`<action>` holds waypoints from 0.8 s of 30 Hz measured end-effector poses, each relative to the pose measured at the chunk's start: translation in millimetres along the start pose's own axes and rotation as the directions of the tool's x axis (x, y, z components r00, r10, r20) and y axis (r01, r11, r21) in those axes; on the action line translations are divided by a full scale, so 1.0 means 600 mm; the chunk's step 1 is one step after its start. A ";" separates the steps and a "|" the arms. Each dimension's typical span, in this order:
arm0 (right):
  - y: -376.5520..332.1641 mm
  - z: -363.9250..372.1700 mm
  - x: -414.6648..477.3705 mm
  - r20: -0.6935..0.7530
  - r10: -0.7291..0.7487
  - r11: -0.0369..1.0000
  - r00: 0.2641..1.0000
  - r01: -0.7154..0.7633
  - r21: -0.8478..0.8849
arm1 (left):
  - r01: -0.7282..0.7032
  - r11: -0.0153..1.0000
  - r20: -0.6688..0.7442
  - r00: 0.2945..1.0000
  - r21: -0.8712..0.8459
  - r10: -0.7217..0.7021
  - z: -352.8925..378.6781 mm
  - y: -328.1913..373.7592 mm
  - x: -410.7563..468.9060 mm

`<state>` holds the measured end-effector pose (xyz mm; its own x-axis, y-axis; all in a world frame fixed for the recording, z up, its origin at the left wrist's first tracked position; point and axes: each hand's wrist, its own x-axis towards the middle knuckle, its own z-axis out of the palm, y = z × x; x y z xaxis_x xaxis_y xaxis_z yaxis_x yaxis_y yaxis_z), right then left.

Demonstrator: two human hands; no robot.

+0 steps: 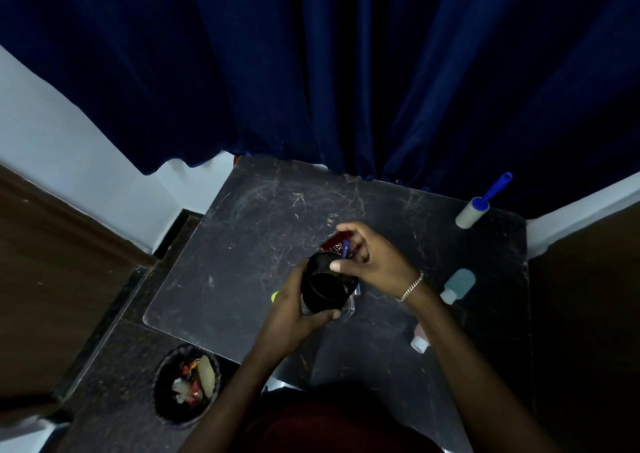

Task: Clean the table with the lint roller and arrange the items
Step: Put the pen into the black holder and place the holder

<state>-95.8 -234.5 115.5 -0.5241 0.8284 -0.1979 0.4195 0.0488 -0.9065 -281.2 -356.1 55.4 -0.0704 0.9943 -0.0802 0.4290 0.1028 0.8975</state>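
Note:
A dark marbled table (263,231) fills the middle of the view. My left hand (292,310) grips a black mesh cup (327,288) held just above the table. My right hand (374,258) is over the cup's rim, fingers pinched on a blue pen (345,248) whose lower end dips into the cup. A red box (335,243) lies behind the cup, partly hidden by my fingers. The lint roller (476,208), with a white roll and a blue handle, lies at the table's far right corner, untouched.
A pale blue bottle (458,284) and a pink bottle with a white cap (420,338) lie at the right, under my right forearm. A yellow-green object (274,296) peeks out behind my left hand. A black bin (187,385) with rubbish stands on the floor at lower left. Blue curtains hang behind.

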 end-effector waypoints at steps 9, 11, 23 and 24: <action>0.057 0.010 -0.049 0.014 0.080 0.923 0.997 -0.079 0.376 | 0.043 0.994 -0.002 0.999 -0.096 -0.043 -0.012 -0.004 -0.001; 0.059 0.029 -0.050 0.108 0.088 0.935 0.990 -0.120 0.335 | 0.054 0.992 0.013 0.999 -0.116 -0.053 -0.016 -0.011 -0.002; 0.009 0.119 0.036 0.188 0.060 0.970 0.980 -0.102 0.221 | 0.100 0.987 -0.013 0.995 -0.129 -0.103 -0.092 -0.070 0.026; 0.007 0.126 0.049 0.184 0.065 0.972 0.981 -0.104 0.212 | 0.098 0.986 -0.002 0.995 -0.135 -0.099 -0.103 -0.076 0.034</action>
<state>-165.7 -252.2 77.8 -0.6235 0.7127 -0.3213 0.3046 -0.1571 -0.9394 -357.9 -342.4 39.8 -0.1147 0.9791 -0.1680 0.2948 0.1951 0.9354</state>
